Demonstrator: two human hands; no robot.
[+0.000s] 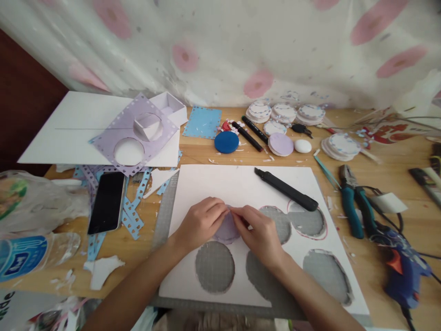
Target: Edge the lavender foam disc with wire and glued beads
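Lilac disc pinched between two hands above a cut-out board

The lilac disc [226,231] lies over the left part of a white board [220,184], towards the near edge of the table [141,264]. Left hand [206,218] and right hand [260,230] are pinched on its far rim, fingertips almost meeting; whether the disc is lifted or rests on the board cannot be told. Likely faults: unequal pull by the two hands could crease or tear the rim, since the grips sit so close together. The black cutter [285,188], lying across the board's far right part, could nick the right hand if that hand swung outward; whether its blade is out cannot be told. Near the table's right edge, the glue gun [406,271] could be dragged if its cord were snagged by a sleeve or elbow.
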